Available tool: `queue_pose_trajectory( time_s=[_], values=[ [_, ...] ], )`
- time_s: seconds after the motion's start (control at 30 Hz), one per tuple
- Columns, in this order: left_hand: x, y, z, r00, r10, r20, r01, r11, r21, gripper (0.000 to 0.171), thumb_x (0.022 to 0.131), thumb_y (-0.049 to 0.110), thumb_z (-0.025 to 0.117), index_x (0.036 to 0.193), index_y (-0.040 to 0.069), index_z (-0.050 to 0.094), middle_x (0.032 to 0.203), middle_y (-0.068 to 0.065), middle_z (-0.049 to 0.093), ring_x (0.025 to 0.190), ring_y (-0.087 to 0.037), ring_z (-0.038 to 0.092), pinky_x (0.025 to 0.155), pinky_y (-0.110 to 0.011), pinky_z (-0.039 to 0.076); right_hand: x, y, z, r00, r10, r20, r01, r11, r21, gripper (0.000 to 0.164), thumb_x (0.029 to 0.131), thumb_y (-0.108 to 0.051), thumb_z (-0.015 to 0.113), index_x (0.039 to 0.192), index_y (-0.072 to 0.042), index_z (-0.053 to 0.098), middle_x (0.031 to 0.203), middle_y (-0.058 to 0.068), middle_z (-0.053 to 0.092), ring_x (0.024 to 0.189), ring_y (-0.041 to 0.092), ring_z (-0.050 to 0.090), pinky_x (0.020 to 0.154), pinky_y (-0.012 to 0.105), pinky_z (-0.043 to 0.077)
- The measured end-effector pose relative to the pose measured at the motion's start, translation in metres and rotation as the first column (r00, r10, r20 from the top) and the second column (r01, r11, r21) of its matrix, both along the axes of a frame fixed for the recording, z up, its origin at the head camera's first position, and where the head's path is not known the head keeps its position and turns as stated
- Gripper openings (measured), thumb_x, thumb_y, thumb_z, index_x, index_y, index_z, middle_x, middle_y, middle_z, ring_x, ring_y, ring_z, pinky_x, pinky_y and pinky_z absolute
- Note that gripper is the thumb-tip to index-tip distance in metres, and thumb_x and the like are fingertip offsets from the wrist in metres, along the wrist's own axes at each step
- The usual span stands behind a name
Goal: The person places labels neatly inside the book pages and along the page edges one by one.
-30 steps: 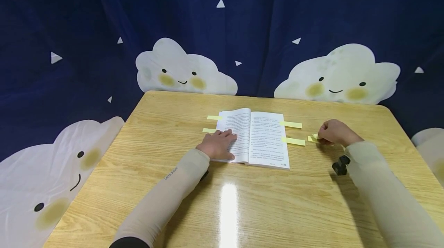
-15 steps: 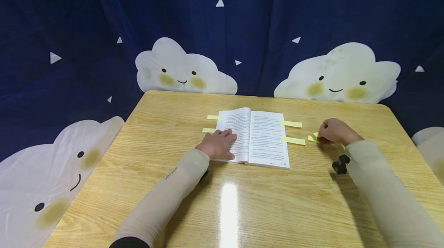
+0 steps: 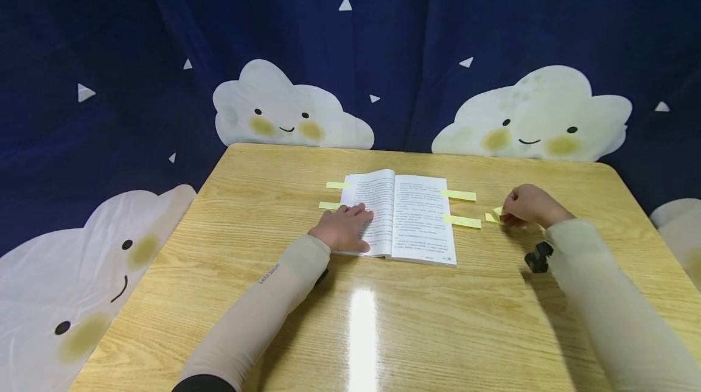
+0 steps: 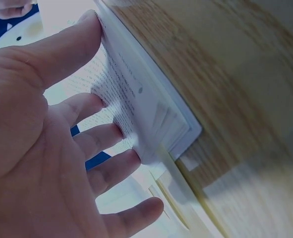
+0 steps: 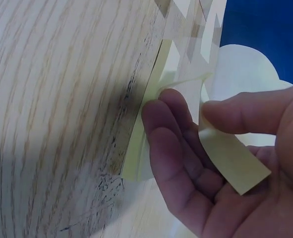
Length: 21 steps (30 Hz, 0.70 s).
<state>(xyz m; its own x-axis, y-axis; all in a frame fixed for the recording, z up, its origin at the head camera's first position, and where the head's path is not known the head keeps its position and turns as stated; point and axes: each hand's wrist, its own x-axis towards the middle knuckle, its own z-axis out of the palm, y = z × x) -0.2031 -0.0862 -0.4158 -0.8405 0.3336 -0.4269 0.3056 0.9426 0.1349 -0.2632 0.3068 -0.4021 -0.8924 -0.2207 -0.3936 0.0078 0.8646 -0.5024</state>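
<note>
An open book with printed pages lies on the table. My left hand rests flat with spread fingers on its left page. In the left wrist view, the fingertips of the left hand touch the page near the book's corner. To the right of the book, my right hand pinches a yellow sticky strip between thumb and fingers. The strip bends over and runs back to a pad of yellow sticky notes on the table. The curled fingers lie right against that pad.
Two yellow tabs stick out past the book's right edge, the upper tab and the lower tab. Two more, including one tab, stick out at the left. Behind the wooden table hangs a dark blue curtain with clouds.
My right hand has risen very slightly by the pad, still with the strip in its fingers. The left hand stays in place on the page.
</note>
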Motion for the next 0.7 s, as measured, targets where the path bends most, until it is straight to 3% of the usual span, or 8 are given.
queue_pose_trajectory(
  time_s=[0.2,0.5,0.7],
  values=[
    [-0.0003,-0.0007,-0.0008,1.000,0.000,-0.001,0.000,1.000,-0.003,0.077,0.094,0.050,0.063,0.158,0.031,0.025,0.169,0.002,0.015,0.154,-0.031,0.021,0.119,-0.061,0.025,-0.0003,0.0008,0.0000,1.000,0.002,0.013,-0.002,1.000,-0.026,0.024,0.094,-0.008,0.039,0.088,0.006,0.057,0.085,0.017,0.073,0.072,0.015,0.069,0.068,0.036,0.059],
    [-0.0017,0.0003,-0.0005,1.000,-0.002,-0.001,0.002,1.000,-0.009,0.077,0.094,0.050,0.063,0.158,0.030,0.026,0.169,0.002,0.015,0.154,-0.031,0.022,0.118,-0.060,0.026,-0.0022,0.0010,0.0008,0.998,-0.035,0.059,0.038,0.998,-0.059,0.024,0.094,-0.008,0.032,0.097,0.009,0.050,0.088,0.019,0.073,0.074,0.017,0.069,0.068,0.035,0.058],
    [-0.0020,0.0004,0.0002,1.000,-0.010,-0.004,0.010,1.000,-0.010,0.077,0.094,0.050,0.063,0.158,0.031,0.026,0.169,0.002,0.016,0.154,-0.031,0.022,0.118,-0.060,0.027,-0.0029,0.0029,-0.0011,0.998,-0.041,0.053,0.044,0.997,-0.063,0.021,0.094,-0.009,0.034,0.094,0.007,0.048,0.087,0.017,0.073,0.073,0.016,0.068,0.067,0.034,0.058]
  ],
)
